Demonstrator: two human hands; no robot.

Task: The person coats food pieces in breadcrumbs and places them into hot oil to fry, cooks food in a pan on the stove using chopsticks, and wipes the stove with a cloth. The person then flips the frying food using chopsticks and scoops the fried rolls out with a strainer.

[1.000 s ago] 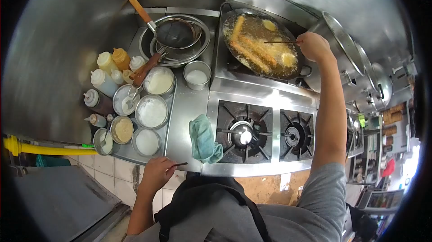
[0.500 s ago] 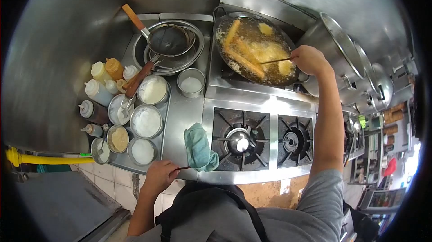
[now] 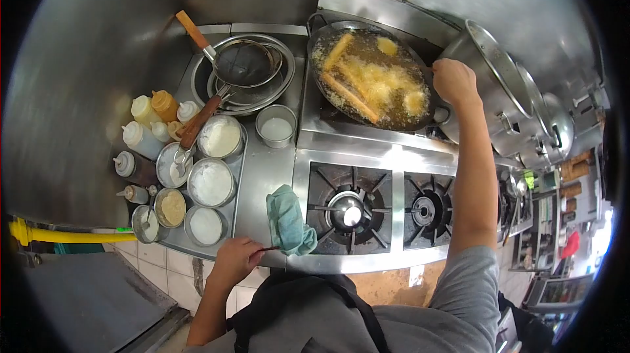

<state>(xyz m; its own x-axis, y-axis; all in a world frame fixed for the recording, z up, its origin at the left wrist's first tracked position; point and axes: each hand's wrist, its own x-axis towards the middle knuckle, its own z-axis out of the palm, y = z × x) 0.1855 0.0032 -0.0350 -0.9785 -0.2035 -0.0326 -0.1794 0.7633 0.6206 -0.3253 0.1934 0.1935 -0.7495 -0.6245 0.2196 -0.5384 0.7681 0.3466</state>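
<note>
Over there, long strips (image 3: 350,97) lie in the wok (image 3: 354,26), one round piece (image 3: 387,45) towards its back, another (image 3: 414,102) towards its front right. At the wok's right edge is the right hand (image 3: 455,80), and big pots (image 3: 453,44) stand right of it. In front of it sit two burners (image 3: 350,212) side by side. Left of it, a strainer (image 3: 244,64) rests across bowls (image 3: 203,84). Farther forward on that left side, tubs (image 3: 211,182) crowd a tray (image 3: 235,205), with bottles (image 3: 141,139) beyond. Front-left of the wok, a cloth (image 3: 289,221) lies on the surface (image 3: 256,185), the left hand (image 3: 237,261) near it.

The wok (image 3: 420,112) and glossy counter (image 3: 261,179) are metal, the rag (image 3: 287,219) matt cloth, the bottles (image 3: 142,139) plastic.
</note>
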